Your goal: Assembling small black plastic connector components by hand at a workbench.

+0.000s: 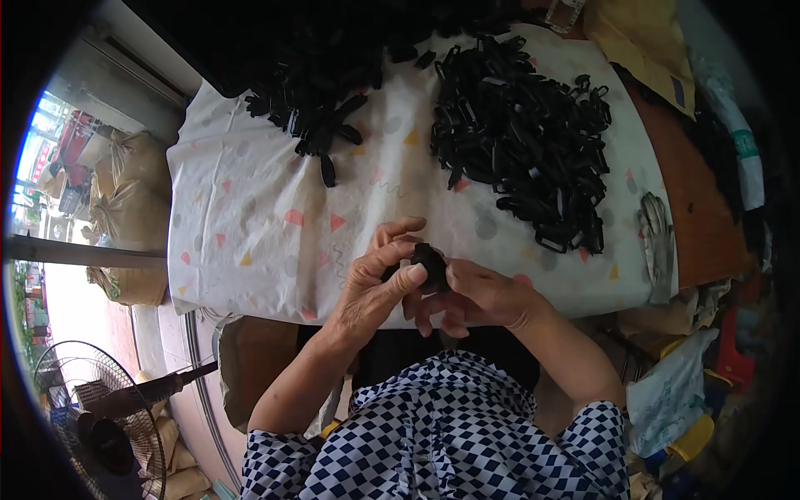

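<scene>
Close to the table's near edge, my left hand [375, 279] pinches a small black plastic part [429, 265] between thumb and fingers. My right hand [487, 293] is closed on the same part from its right side, thumb and forefinger against it. My fingers cover much of the part, so its full shape is hidden. Beyond my right hand lies a heap of black plastic frame-like pieces [521, 137]. A second heap of darker, elongated black pieces [312, 100] spreads at the far left, with one loose piece [328, 171] at its near end.
A white patterned cloth [250, 208] covers the table. A pair of grey-white gloves [656, 233] lies at its right edge, near bare brown tabletop [708, 242]. At lower left stands a fan [104, 425]; tied sacks [129, 208] sit beyond. Bags [671, 392] crowd the lower right.
</scene>
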A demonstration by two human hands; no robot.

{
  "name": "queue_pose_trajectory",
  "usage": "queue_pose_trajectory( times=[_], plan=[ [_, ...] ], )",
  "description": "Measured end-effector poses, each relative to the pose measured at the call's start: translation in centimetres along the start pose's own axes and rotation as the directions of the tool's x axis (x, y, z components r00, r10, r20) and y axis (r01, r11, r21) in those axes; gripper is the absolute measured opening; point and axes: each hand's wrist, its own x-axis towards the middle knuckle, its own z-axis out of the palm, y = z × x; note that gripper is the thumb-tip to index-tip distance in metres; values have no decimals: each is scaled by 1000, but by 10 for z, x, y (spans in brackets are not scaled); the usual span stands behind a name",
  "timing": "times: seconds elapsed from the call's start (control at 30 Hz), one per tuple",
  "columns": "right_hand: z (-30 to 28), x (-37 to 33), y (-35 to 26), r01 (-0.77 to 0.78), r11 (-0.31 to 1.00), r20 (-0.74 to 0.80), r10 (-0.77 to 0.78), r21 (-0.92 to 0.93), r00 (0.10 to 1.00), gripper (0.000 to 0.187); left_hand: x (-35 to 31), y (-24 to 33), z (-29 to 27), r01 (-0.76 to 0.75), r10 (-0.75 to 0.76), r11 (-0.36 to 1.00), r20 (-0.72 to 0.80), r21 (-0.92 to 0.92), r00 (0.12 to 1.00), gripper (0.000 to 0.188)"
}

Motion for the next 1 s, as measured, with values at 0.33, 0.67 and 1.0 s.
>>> queue_pose_trajectory(
  times=[0.33,0.67,1.0],
  plan=[
    [-9,32,24,142,989,-129,-145,-32,981,40,5,-12,-17,59,-54,988,35,-146,998,42],
    [-22,27,-51,-250,-334,-26,-554,-909,832,30,49,-6,-102,-4,370,745,-409,667,834,18],
    [-71,40,-80,-266,-761,204,-460,-591,864,17,91,22,-130,56,206,-124,-30,991,978,31]
  ],
)
